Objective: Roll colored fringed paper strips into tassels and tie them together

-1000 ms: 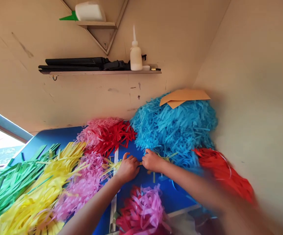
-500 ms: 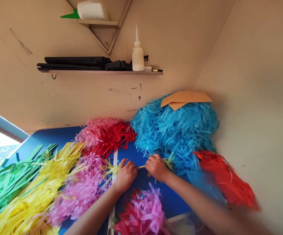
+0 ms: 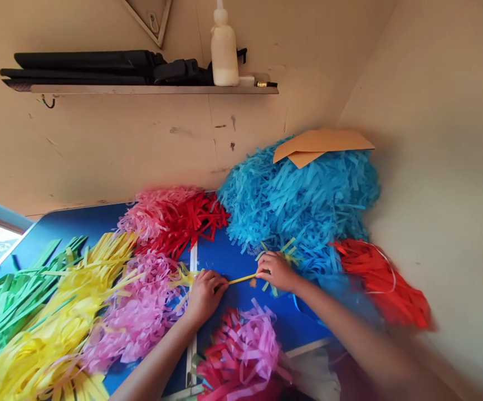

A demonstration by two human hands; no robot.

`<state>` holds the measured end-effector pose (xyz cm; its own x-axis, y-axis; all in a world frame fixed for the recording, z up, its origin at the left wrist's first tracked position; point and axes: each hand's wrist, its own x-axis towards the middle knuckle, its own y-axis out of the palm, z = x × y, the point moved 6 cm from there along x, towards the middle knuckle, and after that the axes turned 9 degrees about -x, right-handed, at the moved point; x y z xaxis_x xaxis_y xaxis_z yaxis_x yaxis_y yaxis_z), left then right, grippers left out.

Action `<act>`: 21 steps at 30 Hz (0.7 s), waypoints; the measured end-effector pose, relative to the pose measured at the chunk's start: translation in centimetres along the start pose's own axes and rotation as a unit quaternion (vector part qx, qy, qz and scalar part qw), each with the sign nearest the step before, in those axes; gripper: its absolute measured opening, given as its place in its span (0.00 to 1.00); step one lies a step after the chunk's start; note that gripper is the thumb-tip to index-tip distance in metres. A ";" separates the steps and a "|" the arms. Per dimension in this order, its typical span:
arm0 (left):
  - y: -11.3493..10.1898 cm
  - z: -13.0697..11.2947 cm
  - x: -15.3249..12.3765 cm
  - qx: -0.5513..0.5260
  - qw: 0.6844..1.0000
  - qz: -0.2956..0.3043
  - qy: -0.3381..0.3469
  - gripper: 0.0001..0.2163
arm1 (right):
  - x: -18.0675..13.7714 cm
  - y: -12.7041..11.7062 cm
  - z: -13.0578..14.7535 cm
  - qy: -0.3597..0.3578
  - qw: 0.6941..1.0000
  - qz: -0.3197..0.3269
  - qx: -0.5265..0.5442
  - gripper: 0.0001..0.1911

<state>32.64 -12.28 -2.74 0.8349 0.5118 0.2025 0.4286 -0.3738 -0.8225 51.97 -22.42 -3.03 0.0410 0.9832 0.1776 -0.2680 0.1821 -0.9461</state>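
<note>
Between my two hands stretches a thin twisted yellow paper strip, with loose fringed ends sticking out beyond each hand. My left hand is closed on its left part, beside the lilac paper fringe. Pinched in the fingers of my right hand is the other part, close to the blue paper fringe pile. Below the hands, nearest to me, lies a bunch of lilac and red paper fringe.
Yellow and green paper strips cover the table's left side. Pink and red fringe lies at the back. Red strips sit at right. An orange paper sheet tops the blue pile. A wall shelf holds a white bottle.
My hands have drawn slightly apart, and more of the twisted yellow strip shows between them. The view has tipped downward and come closer.
</note>
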 end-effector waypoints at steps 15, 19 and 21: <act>0.4 -4.4 0.9 0.091 0.990 0.055 0.096 0.14 | 1.2 -1.1 3.4 -0.018 0.994 0.051 -0.096 0.04; 0.6 -4.8 1.1 0.104 0.988 0.045 0.109 0.12 | 1.4 -0.2 5.5 -0.105 0.986 0.066 -0.111 0.10; 0.8 -4.9 1.2 0.104 0.988 0.024 0.110 0.10 | 1.9 0.3 6.0 -0.117 0.984 0.064 -0.115 0.12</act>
<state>35.68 -15.71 -0.55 0.9171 0.3088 0.2520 0.3255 -0.2157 -0.9206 46.22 -20.50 -1.37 -0.2093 0.9742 0.0849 -0.0301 0.0803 -0.9963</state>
